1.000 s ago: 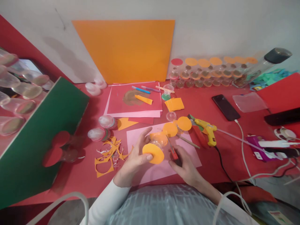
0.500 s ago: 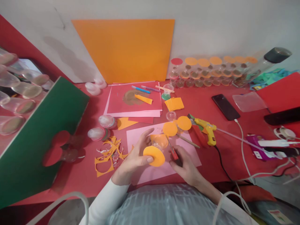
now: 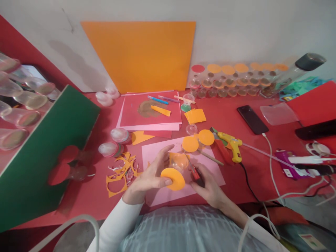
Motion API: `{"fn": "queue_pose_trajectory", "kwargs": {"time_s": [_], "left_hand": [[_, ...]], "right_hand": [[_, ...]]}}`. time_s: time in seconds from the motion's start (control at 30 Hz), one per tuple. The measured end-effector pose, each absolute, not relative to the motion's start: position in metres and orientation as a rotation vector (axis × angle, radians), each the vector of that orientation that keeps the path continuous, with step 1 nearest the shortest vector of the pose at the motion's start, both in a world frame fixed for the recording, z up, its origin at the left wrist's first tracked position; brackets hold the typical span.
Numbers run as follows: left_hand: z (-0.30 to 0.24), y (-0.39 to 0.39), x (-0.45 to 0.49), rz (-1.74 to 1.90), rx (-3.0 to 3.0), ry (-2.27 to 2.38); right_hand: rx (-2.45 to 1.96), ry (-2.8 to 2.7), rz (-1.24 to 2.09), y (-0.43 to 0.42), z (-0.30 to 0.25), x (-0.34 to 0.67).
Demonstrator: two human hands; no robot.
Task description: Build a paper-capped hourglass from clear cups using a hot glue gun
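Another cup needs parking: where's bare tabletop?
Bare red tabletop shows between the square orange papers and flat black phone, and in front between the flat green board and cut orange paper scraps. It's crowded around the left hand and yellow plastic glue gun.

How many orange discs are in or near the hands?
3: one disc in the left hand, a second and third side by side beyond the right hand. More may be hidden.
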State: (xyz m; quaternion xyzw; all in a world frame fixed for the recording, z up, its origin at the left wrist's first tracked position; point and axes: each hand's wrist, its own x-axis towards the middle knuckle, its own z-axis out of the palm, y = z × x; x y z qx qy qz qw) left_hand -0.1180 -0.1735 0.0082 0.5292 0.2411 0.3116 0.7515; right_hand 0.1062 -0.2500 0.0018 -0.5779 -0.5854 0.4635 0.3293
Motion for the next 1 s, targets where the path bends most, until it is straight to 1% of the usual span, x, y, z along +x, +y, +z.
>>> {"fn": "queue_pose_trajectory", "kwargs": {"time_s": [0.13, 0.27, 0.5, 0.63, 0.77, 1.0], "left_hand": [[-0.003, -0.172, -0.12, 0.688, 1.162, 0.523], [-0.003, -0.172, -0.123, 0.689, 1.117, 0.521], [0.01, -0.187, -0.104, 0.822, 0.83, 0.615], [0.016, -0.194, -0.093, 0.936, 0.626, 0.67], [0.013, -0.194, -0.092, 0.992, 0.688, 0.689], [0.011, -0.194, -0.093, 0.947, 0.748, 0.715]], "right_hand": [[-1.494, -1.541, 1.2, -0.251, 0.001, 0.108], [-1.508, -1.518, 1.173, -0.252, 0.0, 0.107], [-1.564, -1.424, 1.078, -0.249, -0.002, 0.1], [-1.576, -1.416, 1.092, -0.248, -0.002, 0.099], [-1.563, -1.406, 1.152, -0.249, 0.0, 0.1], [-1.547, -1.417, 1.194, -0.249, 0.004, 0.101]]}}
